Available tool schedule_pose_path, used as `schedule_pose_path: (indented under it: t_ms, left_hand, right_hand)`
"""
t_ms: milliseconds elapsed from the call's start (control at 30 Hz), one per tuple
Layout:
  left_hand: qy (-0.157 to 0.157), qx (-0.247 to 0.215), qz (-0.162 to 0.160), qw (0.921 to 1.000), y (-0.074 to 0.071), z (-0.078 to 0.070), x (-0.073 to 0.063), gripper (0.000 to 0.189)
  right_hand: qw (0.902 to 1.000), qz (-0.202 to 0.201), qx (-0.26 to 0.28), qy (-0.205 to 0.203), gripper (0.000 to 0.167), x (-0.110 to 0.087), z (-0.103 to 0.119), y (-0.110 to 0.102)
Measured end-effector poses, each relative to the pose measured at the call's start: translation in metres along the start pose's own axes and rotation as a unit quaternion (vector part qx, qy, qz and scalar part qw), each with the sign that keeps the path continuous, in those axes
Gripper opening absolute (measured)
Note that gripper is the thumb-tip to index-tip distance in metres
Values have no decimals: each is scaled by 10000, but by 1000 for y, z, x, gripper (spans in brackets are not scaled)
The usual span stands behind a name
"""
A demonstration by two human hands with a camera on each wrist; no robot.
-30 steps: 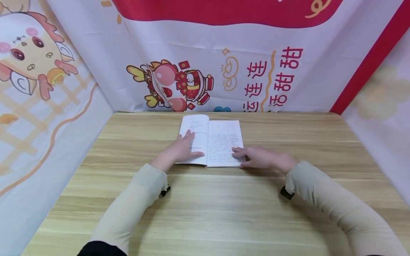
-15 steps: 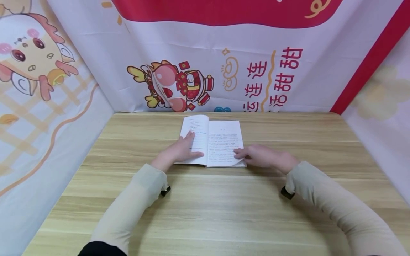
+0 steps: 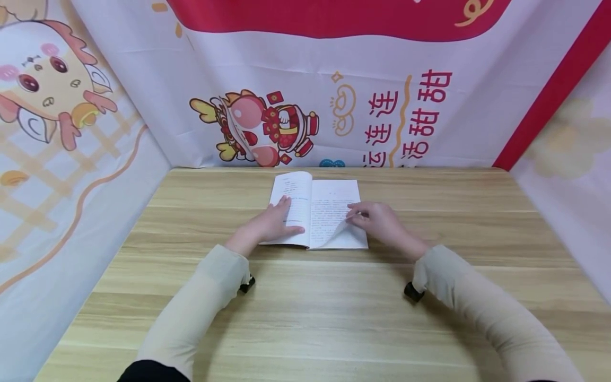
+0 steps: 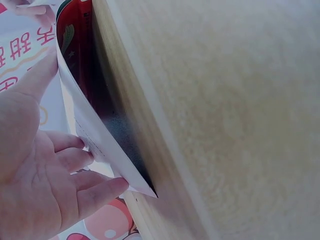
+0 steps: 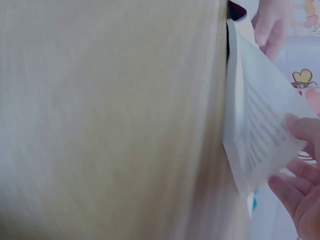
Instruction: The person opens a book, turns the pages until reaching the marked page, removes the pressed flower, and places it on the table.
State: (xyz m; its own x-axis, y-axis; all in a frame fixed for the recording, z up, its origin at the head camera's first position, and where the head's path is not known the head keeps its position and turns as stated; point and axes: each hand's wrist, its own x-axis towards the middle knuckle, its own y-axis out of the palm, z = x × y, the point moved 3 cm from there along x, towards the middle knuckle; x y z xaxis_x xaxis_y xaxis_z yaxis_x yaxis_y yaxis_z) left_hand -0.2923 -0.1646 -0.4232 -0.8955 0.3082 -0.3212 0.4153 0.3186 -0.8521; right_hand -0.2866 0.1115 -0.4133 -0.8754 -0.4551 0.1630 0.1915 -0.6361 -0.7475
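An open book point(image 3: 334, 192) with printed white pages lies on the wooden table. My left hand point(image 3: 271, 222) rests on its left page, fingers spread and straight. In the left wrist view that hand point(image 4: 45, 170) lies along the page, and a dark, partly red cover point(image 4: 82, 60) shows under the lifted edge. My right hand point(image 3: 382, 220) pinches the lower outer corner of a right page, which curls up off the pages below. Seen from the right wrist, the raised page point(image 5: 270, 110) sits between the thumb and fingers of the right hand point(image 5: 305, 185).
The wooden table point(image 3: 305, 313) reaches back to a printed cloth wall point(image 3: 286, 63) with cartoon figures and red characters. Similar cloth stands at the left and right sides. A small black device point(image 3: 413, 292) sits at the right wrist.
My right hand has lifted the corner of the right page and moved up and slightly left with it. The left hand has stayed in place on the left page.
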Motion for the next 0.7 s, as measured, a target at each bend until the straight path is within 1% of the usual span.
schedule_pose_path:
  t_ms: [100,167,200,267,367,433,567,633,700]
  left_hand:
    - [3,-15,-1,10000,0,-1,0,104]
    - [-5,-30,-2,10000,0,-1,-1,104]
    - [-10,-40,-4,10000,0,-1,-1,104]
    - [-8,-42,-10,10000,0,-1,-1,104]
    - [-5,-43,-29,10000,0,-1,-2,104]
    - [10,-47,-36,10000,0,-1,-2,103]
    - [29,-64,-26,10000,-1,-2,-3,103]
    - [39,-64,-33,10000,-1,-2,-3,103]
    - [43,-68,-40,10000,-1,-2,-3,103]
  right_hand:
    - [9985,-231,412,258,9,0,-2,5]
    - [9967,-314,592,460,10,-1,-2,9]
    - [9958,-364,641,551,14,-1,-2,10]
    - [9935,-458,736,744,25,-3,-1,12]
    - [9866,-590,1094,1059,48,-7,1,15]
    - [9780,-644,1504,1295,65,-9,2,18]
    - [9494,-727,2552,1679,96,-11,4,26]
    - [9371,-708,2943,1740,106,-10,7,29]
    - [9289,-627,3231,1699,109,-8,8,33]
